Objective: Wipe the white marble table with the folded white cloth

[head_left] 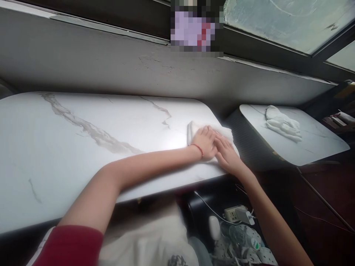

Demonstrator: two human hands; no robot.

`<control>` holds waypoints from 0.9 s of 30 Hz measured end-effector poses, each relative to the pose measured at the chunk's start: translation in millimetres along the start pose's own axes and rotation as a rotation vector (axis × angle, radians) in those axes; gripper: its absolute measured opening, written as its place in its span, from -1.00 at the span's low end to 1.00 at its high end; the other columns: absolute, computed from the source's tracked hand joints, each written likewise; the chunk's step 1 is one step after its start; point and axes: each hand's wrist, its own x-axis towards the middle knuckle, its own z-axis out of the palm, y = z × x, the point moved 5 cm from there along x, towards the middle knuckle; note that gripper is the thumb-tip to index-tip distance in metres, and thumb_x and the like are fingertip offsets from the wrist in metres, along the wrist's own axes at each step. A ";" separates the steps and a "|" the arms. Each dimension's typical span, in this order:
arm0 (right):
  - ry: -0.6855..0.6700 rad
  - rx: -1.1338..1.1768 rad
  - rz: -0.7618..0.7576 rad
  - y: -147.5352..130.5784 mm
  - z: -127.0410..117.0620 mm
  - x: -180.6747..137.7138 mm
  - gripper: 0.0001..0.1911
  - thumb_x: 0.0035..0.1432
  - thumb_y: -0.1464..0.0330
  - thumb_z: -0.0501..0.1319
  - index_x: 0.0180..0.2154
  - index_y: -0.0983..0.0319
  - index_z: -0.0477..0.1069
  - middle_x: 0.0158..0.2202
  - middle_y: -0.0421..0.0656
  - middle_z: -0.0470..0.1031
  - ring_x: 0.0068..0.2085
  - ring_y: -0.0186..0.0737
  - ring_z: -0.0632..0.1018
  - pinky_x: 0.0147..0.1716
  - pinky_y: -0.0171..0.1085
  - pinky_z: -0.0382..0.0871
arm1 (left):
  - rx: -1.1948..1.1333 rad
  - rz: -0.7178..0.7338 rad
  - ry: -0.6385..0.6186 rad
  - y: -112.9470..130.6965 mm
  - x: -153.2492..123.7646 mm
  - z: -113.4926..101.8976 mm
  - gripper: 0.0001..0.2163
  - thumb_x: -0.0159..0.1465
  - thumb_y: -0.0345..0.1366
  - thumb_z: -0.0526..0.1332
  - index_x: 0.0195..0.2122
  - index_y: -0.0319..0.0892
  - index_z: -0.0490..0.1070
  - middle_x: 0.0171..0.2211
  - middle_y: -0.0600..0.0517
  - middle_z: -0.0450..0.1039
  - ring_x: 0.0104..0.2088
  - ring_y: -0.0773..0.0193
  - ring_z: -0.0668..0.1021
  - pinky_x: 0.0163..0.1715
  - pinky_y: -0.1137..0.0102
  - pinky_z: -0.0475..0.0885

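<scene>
A folded white cloth [226, 132] lies on a white table with grey-brown marble veins [69, 147], close to its right end. My left hand [205, 143], with a thin red bracelet [199, 149] at the wrist, presses down on the cloth with its fingers laid out. Touching it on the right, my right hand [226, 152] also rests on the cloth, fingers stretched forward. The two hands meet at the fingers and hide the middle of the cloth. The cloth's edges look slightly blurred.
A second marble-patterned table [307, 151] stands to the right past a dark gap, with a crumpled white cloth [283, 123] on it. A wall and window run behind. Below the near edge are a power strip [235, 213], cables and a plastic bottle [244, 236].
</scene>
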 end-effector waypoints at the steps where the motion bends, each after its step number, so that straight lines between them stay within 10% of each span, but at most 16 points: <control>1: 0.003 0.007 -0.006 6.7 1.3 8.7 -0.32 0.30 0.35 -0.10 0.43 0.16 -0.02 0.46 -0.02 0.07 0.45 0.08 0.13 0.36 0.22 0.13 | -0.003 -0.013 0.011 -6.0 7.1 1.1 -0.37 0.39 -0.17 0.01 0.37 -0.57 0.11 0.43 -0.38 0.02 0.43 -0.15 0.12 0.40 0.09 0.02; 27: -0.008 0.107 -0.002 135.8 38.3 163.1 -0.36 0.25 0.33 -0.11 0.35 0.17 0.15 0.44 -0.10 0.14 0.43 0.02 0.18 0.37 0.16 0.09 | -0.008 -0.277 0.165 -108.0 141.6 1.3 -0.46 0.38 -0.26 -0.04 0.31 -0.47 0.23 0.41 -0.27 0.12 0.36 -0.05 0.24 0.35 0.12 0.10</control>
